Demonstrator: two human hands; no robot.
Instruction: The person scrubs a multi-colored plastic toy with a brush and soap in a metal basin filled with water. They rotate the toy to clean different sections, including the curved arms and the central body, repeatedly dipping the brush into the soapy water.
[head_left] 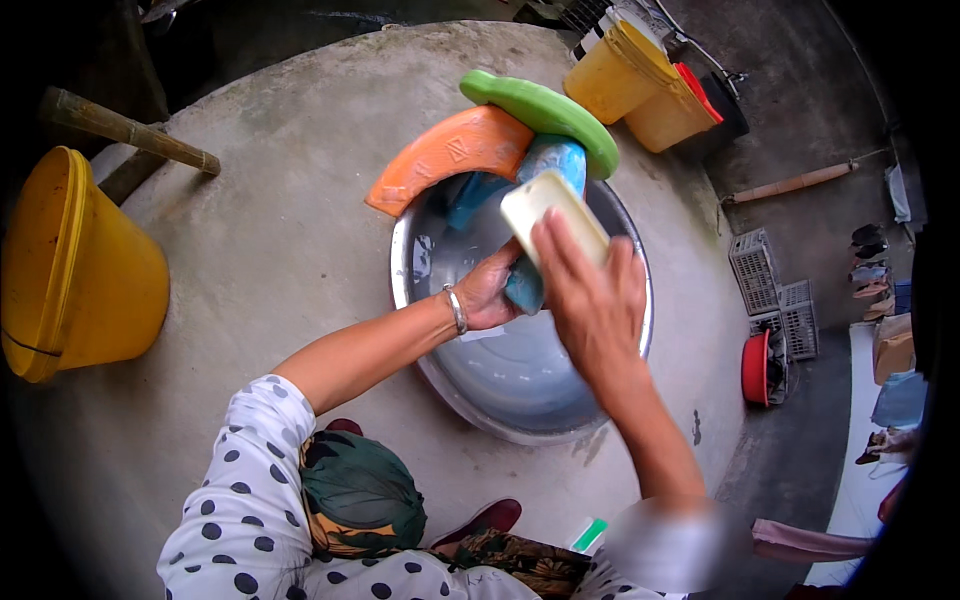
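Note:
A metal basin [470, 395] stands on the floor in front of me with cloudy water in it. Across its far rim lies a wet plastic piece with an orange curved part [455, 155], a green slab [545, 105] and a blue part [560, 158] streaked with foam. My left hand [492, 290], a silver bangle on its wrist, grips the blue part's near end [524, 285] above the water. My right hand [592, 300] is closed over a cream oblong scrub brush [530, 212], pressed along the blue part. The brush's underside is hidden.
A large yellow bucket [110, 290] stands at the left, by a bamboo pole [130, 130]. Yellow buckets [615, 75] stand at the far right. Grey crates [755, 270] and a red tub [756, 368] sit farther right. A white-and-green item [590, 535] lies by my foot.

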